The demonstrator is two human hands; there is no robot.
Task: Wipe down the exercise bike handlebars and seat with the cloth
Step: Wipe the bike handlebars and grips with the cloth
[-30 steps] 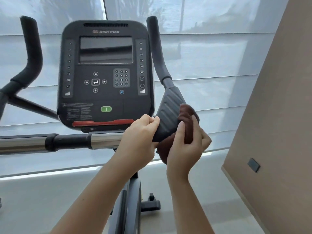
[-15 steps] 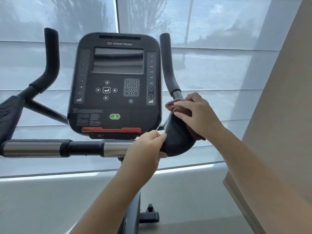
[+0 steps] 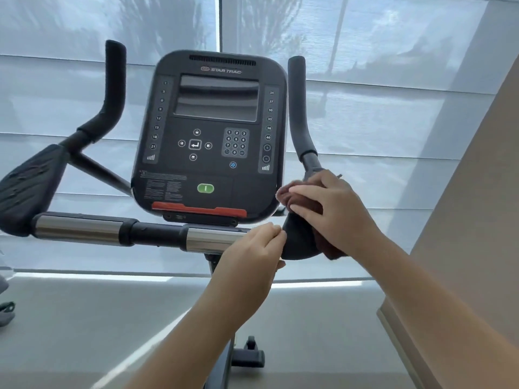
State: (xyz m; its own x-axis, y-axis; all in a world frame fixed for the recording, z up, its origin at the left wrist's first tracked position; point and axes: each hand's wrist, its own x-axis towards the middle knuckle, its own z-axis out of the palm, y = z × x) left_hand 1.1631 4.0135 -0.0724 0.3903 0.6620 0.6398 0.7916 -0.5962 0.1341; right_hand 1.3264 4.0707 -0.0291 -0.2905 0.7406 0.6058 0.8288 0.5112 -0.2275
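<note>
The exercise bike's handlebar spans the head view: a chrome crossbar, a left elbow pad, a right elbow pad and two upright black grips. My right hand lies over the top of the right pad and holds a brown cloth against it. An end of the cloth hangs out below my palm. My left hand has its fingers curled round the right pad's inner edge, where the pad meets the crossbar. The seat is out of view.
The black console stands between the grips, just left of my right hand. A beige wall rises close on the right. Window blinds fill the background. The bike's post and foot are below my arms.
My right hand has carried the cloth from the pad's lower outer side up onto its top, then a little toward the console. My left hand has stayed at the pad's inner edge.
</note>
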